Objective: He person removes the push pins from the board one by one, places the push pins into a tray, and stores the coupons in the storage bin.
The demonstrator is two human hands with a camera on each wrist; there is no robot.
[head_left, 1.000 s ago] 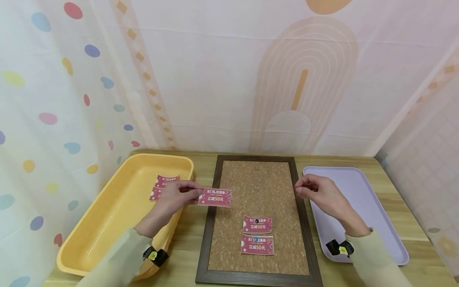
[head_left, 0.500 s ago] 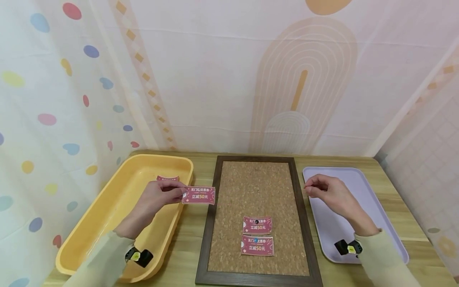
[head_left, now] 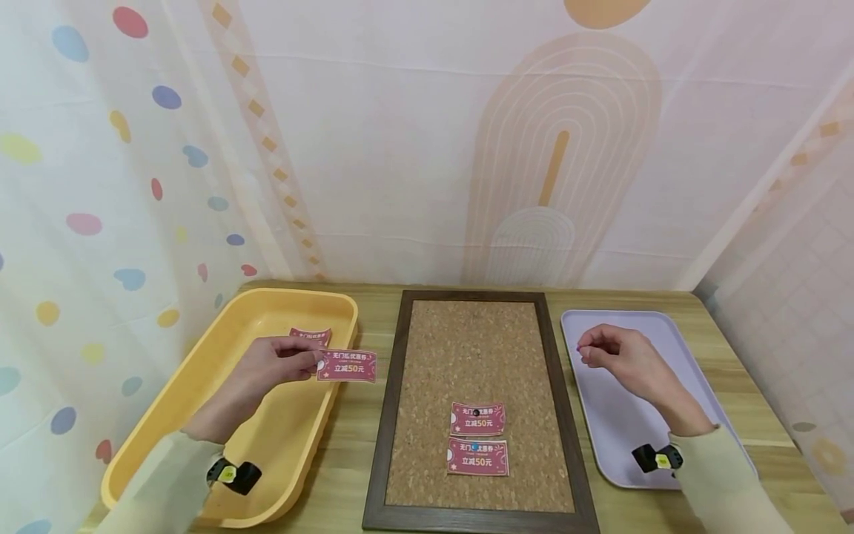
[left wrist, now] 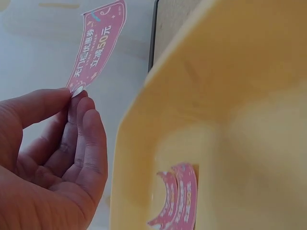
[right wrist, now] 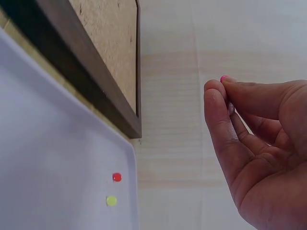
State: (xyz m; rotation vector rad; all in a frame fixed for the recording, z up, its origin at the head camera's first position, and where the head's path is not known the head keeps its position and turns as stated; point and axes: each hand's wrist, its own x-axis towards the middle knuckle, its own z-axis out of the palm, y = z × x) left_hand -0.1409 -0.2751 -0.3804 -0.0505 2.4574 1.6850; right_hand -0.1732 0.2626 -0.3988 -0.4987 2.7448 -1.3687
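My left hand (head_left: 263, 368) pinches a pink paper coupon (head_left: 347, 366) by its left end, above the right rim of the yellow bin. Thumb and fingertips grip the coupon's end in the left wrist view. More coupons (left wrist: 186, 199) lie inside the bin. Over the lilac tray, my right hand (head_left: 630, 363) pinches a tiny bright pink push pin (right wrist: 224, 78); most of it is hidden by the fingertips. On the corkboard (head_left: 474, 356) between the hands are two coupons, the upper one (head_left: 477, 424) with a black pin and the lower one (head_left: 477, 461) with a blue pin.
The yellow bin (head_left: 167, 400) stands left of the dark-framed board, the lilac tray (head_left: 640, 452) right of it. A red pin (right wrist: 117, 177) and a yellow pin (right wrist: 111, 201) lie in the tray. A patterned curtain (head_left: 400, 148) hangs behind the wooden table.
My left hand has drawn left with the coupon, from over the board's left edge to the bin's rim. My right hand has shifted slightly right, over the tray. The pinned coupons have stayed put.
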